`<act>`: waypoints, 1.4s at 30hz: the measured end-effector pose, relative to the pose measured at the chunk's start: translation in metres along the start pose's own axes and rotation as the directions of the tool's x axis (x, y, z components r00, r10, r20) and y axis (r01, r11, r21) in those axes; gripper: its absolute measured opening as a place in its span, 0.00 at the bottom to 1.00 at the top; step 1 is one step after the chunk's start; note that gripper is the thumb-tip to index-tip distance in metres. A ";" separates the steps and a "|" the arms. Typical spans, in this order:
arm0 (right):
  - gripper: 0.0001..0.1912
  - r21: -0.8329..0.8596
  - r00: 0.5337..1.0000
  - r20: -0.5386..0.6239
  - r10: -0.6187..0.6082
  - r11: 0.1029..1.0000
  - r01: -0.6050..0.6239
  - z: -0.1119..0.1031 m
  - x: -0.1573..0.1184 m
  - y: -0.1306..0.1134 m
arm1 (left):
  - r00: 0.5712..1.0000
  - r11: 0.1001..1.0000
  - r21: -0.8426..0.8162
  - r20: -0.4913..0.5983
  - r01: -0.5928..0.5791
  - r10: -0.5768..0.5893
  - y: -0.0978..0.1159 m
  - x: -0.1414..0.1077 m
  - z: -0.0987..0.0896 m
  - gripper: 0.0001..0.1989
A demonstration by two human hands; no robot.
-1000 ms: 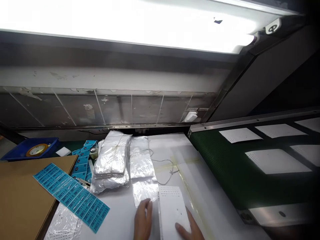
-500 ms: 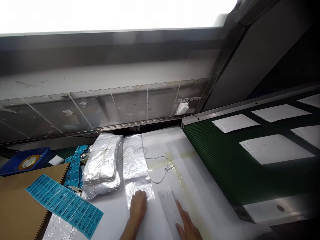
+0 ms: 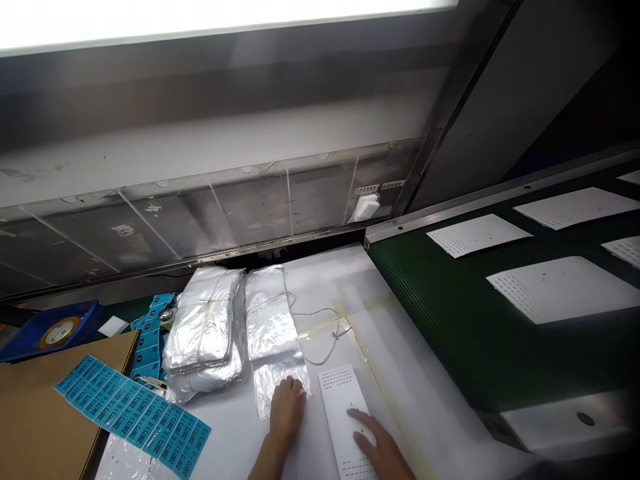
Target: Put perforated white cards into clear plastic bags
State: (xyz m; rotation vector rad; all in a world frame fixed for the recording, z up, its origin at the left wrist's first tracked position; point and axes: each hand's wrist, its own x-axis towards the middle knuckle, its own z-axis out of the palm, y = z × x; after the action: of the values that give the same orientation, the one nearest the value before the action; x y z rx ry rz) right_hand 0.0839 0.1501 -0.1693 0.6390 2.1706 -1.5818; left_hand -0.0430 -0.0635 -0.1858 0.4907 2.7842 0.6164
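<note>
My left hand (image 3: 289,410) is closed, its curled fingers at the lower right corner of a clear plastic bag (image 3: 273,333) in a flat pile. My right hand (image 3: 379,440) has its thumb and forefinger spread and rests on a narrow white card (image 3: 340,393). Rows of short dark slits run across both ends of that card, which lies flat on the white tabletop. To the left of the flat bags is a thick, string-tied bundle of plastic bags (image 3: 205,327). A loop of string (image 3: 320,312) trails over the table.
A green conveyor belt (image 3: 425,320) at the right carries several flat white sheets (image 3: 565,287). Blue printed label sheets (image 3: 135,413) lie over a brown cardboard box (image 3: 40,413). Behind is a blue tray (image 3: 85,330) with a tape roll (image 3: 60,331). A metal panel (image 3: 250,207) borders the back.
The narrow card was partly raised at its edge by my right hand; now it lies flat under the spread fingers. My left hand stays at the bags. The view has shifted slightly.
</note>
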 end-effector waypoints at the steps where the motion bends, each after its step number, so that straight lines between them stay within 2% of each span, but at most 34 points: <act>1: 0.27 0.004 1.000 0.006 -0.001 1.000 0.001 -0.002 -0.001 -0.003 | 1.000 1.000 -0.022 0.005 0.002 -0.001 0.001 0.001 0.000 0.12; 5: 0.24 0.070 1.000 -0.022 0.013 0.997 -0.011 -0.004 -0.007 -0.021 | 0.999 0.986 -0.160 0.021 0.037 -0.034 0.000 0.004 -0.002 0.14; 9: 0.21 0.138 1.000 -0.024 -0.017 0.990 0.020 0.000 -0.006 -0.039 | 0.990 0.930 -0.338 0.064 0.140 -0.126 -0.011 0.010 -0.009 0.12; 12: 0.21 0.309 0.999 0.004 -0.049 0.950 0.045 0.005 -0.001 -0.054 | 0.978 0.878 -0.430 0.107 0.210 -0.182 -0.022 0.016 -0.013 0.11; 15: 0.25 0.455 0.999 0.042 -0.025 0.890 0.003 0.010 0.003 -0.069 | 0.965 0.839 -0.477 0.143 0.261 -0.218 -0.031 0.021 -0.013 0.11; 19: 0.29 0.519 0.990 0.142 0.020 0.850 -0.092 0.013 0.005 -0.080 | 0.961 0.829 -0.487 0.172 0.276 -0.218 -0.029 0.024 -0.011 0.13; 22: 0.30 0.462 0.974 0.212 0.081 0.870 -0.173 0.010 0.004 -0.072 | 0.960 0.837 -0.471 0.165 0.278 -0.225 -0.025 0.024 -0.008 0.14; 29: 0.24 0.242 0.984 0.107 0.142 0.956 -0.164 -0.002 -0.007 -0.031 | 0.949 0.823 -0.473 0.175 0.315 -0.263 -0.027 0.026 -0.009 0.14; 32: 0.24 0.222 0.989 0.094 0.117 0.965 -0.136 -0.005 -0.011 -0.038 | 0.943 0.814 -0.475 0.192 0.333 -0.273 -0.029 0.027 -0.011 0.14; 37: 0.23 0.218 0.988 0.142 0.055 0.972 -0.085 0.003 -0.008 -0.070 | 0.944 0.813 -0.482 0.205 0.326 -0.257 -0.025 0.027 -0.013 0.14; 39: 0.22 0.166 0.989 0.116 0.092 0.980 -0.111 0.008 -0.005 -0.071 | 0.944 0.811 -0.483 0.203 0.329 -0.261 -0.023 0.027 -0.013 0.14; 42: 0.22 0.092 0.989 0.056 0.139 0.985 -0.144 0.010 -0.004 -0.060 | 0.941 0.801 -0.493 0.190 0.338 -0.280 -0.024 0.027 -0.013 0.14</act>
State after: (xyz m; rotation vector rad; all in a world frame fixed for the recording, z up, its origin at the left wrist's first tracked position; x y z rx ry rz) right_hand 0.0541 0.1243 -0.1227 0.7584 1.9771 -1.6163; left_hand -0.0782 -0.0781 -0.1895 -0.0500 2.3661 1.1675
